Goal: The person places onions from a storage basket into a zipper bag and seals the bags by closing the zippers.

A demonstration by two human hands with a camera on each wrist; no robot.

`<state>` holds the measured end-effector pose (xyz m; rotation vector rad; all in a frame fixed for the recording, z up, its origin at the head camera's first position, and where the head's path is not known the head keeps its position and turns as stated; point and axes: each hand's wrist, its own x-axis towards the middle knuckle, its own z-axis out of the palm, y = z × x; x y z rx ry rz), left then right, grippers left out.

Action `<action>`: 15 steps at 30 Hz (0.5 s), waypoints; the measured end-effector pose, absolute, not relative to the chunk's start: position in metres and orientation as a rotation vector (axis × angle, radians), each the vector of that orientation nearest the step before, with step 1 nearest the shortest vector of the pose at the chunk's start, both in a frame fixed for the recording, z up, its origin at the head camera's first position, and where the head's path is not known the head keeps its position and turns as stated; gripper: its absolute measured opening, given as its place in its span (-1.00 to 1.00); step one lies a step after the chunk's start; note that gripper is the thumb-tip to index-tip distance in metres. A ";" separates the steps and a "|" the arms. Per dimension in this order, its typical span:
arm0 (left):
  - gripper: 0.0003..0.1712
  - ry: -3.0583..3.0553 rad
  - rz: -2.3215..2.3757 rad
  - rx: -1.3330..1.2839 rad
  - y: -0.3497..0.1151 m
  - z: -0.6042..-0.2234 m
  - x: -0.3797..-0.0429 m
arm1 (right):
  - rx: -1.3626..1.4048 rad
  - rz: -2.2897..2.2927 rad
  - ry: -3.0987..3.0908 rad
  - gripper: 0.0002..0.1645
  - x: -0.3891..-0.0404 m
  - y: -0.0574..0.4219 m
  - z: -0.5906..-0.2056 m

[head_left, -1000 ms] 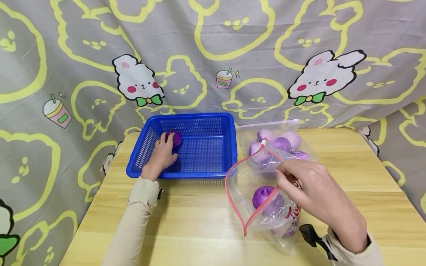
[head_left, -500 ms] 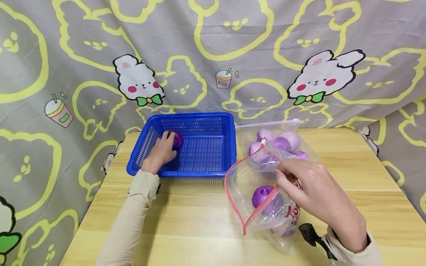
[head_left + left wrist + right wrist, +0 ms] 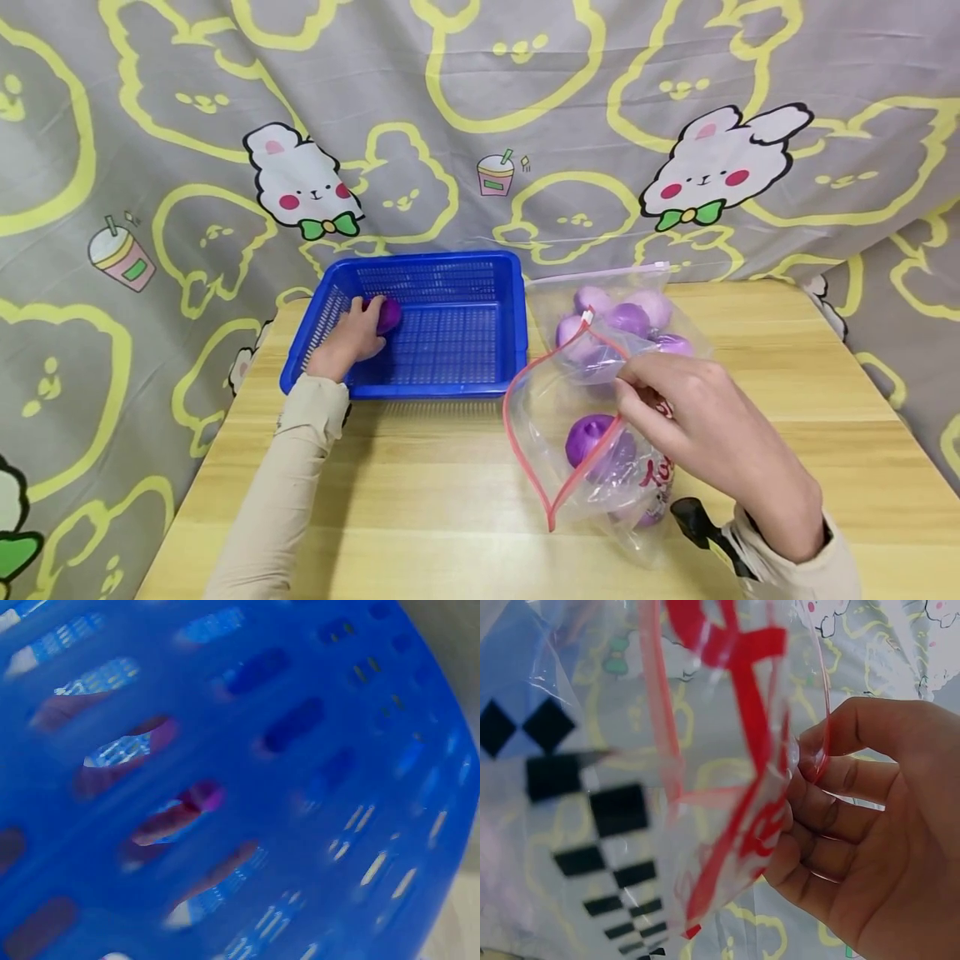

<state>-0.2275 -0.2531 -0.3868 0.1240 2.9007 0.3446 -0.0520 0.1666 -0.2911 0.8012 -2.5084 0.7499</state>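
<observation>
Inside the blue basket (image 3: 420,392), at its left end, my left hand (image 3: 351,335) holds a purple onion (image 3: 387,316) with fingers curled over it. The left wrist view looks through the slots of the basket wall (image 3: 247,772), where parts of fingers and a bit of purple show. My right hand (image 3: 708,425) pinches the red-edged mouth of a clear zip bag (image 3: 551,392), keeping it spread apart. Within that bag lies a purple onion (image 3: 589,440), with more purple lower down, partly behind the plastic. In the right wrist view, the thumb and fingers (image 3: 840,780) grip the bag's rim.
Behind the held bag lies a second clear zip bag (image 3: 543,292) with a pale purple slider strip and several purple onions (image 3: 628,320) in it. Both bags and the basket rest on a wooden table (image 3: 420,500). A patterned grey curtain (image 3: 480,92) hangs behind.
The head view has shifted slightly. My left hand has moved a little to the left at the onion, its wrist lower over the basket's edge. My right hand keeps its hold on the bag.
</observation>
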 end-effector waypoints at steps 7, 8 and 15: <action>-0.25 2.916 0.426 0.131 -0.254 -0.391 -0.230 | 0.801 0.744 -2.508 -0.77 -0.052 0.166 -0.290; -0.31 2.929 0.423 0.143 -0.253 -0.391 -0.229 | 0.805 0.743 -2.505 -0.77 -0.052 0.166 -0.291; -0.52 2.966 0.362 0.212 -0.250 -0.391 -0.220 | 0.799 0.746 -2.509 -0.78 -0.052 0.167 -0.290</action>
